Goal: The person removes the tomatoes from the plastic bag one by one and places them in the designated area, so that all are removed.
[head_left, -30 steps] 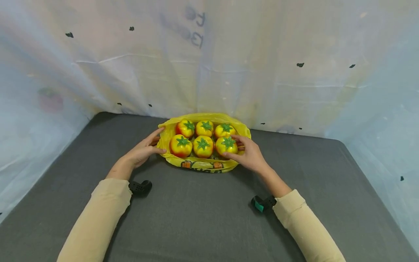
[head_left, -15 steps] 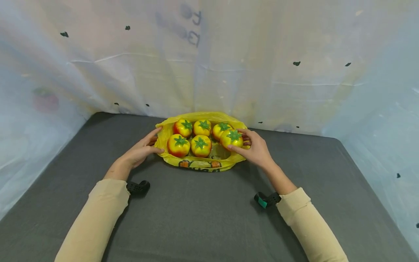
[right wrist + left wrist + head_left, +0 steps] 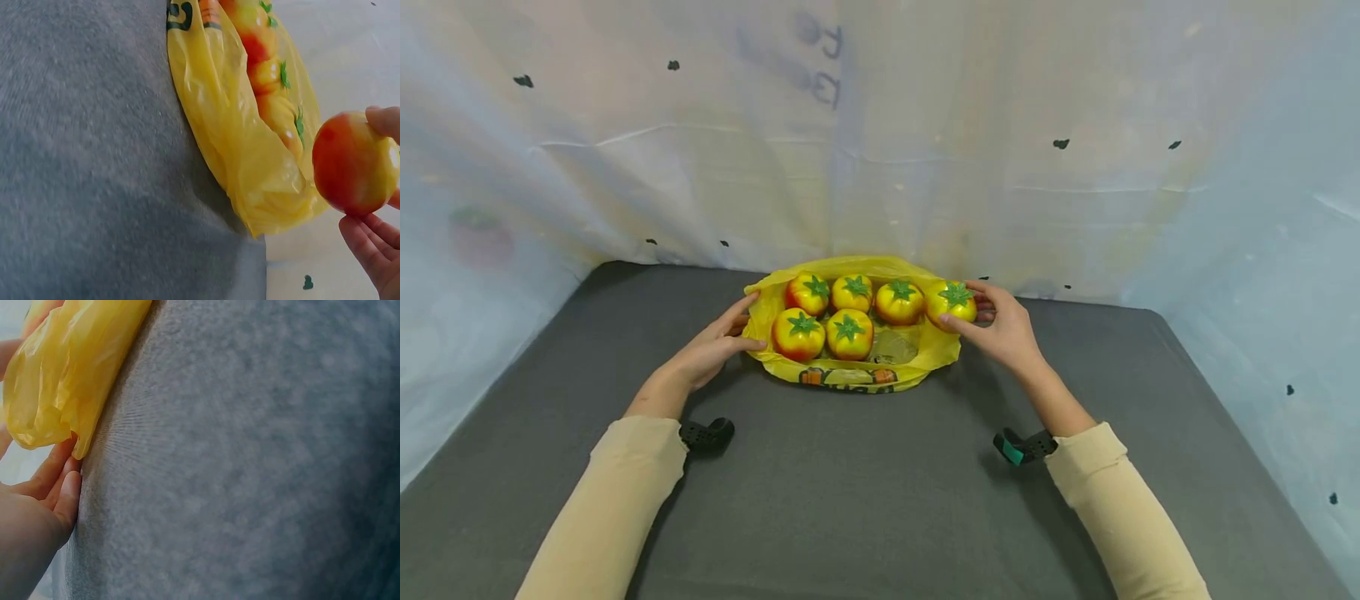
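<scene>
1. We've got the right hand [image 3: 1009, 333] gripping a round, glossy, yellow-and-red tomato-like fruit [image 3: 951, 306] with a green star-shaped leafy top. Thumb's on the near side, fingers are round the far side and underneath.
2. That fruit is up at the right end of a crinkly, bright yellow plastic bag [image 3: 936, 350]. From the right wrist we see its underside, which is mostly red-orange. We can't really tell if it's brushing the bag.
3. Left hand [image 3: 711, 354] is at the other end of the bag, fingers loosely extended and spread. Its fingertips touch the yellow edge, thumb nearer us, index finger farther away.
4. The bag's lying mouth up, with orange and black print on its near side. Inside we count five more glossy yellow-and-red fruits [image 3: 849, 334] with green tops: three at the back, two in front. To the right of the front pair there's a pale, shiny patch we can't quite make out.
5. Everything sits near the back edge of a dark grey, cloth-looking table [image 3: 865, 483].
6. Both arms have beige sleeves [image 3: 1120, 508] and black wrist straps [image 3: 707, 435]; the right strap has a green patch. Behind it all hangs a pale, wrinkled sheet [image 3: 970, 125] with small dark spots.
</scene>
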